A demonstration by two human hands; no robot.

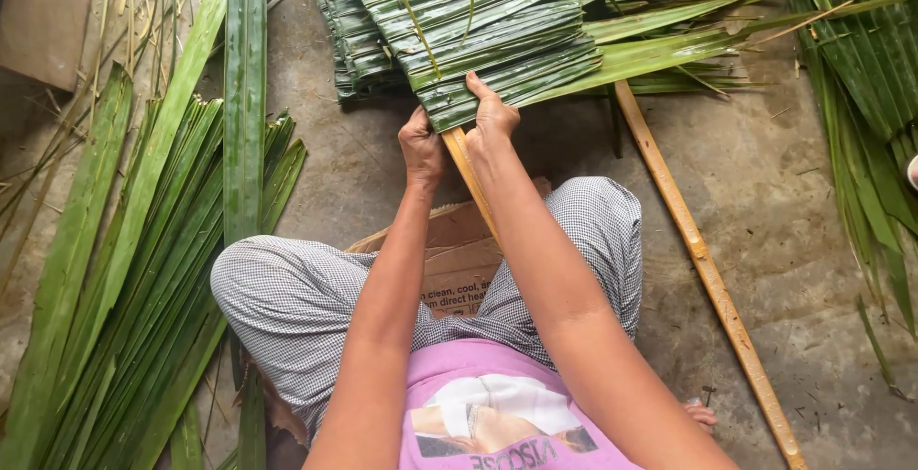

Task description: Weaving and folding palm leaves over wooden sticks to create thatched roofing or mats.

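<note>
Concrete floor, you seated: left hand and right hand clamped on leaf panel edge, stick between them. Leaves likely light, slick, springy; hold near stick.

Bare concrete floor here, grey and stained. On it: a big pile of loose long green leaves on one side, more leaves on the other, a stack of folded-leaf panels up top — plus a bamboo slat lying diagonally and flattened cardboard.
</note>
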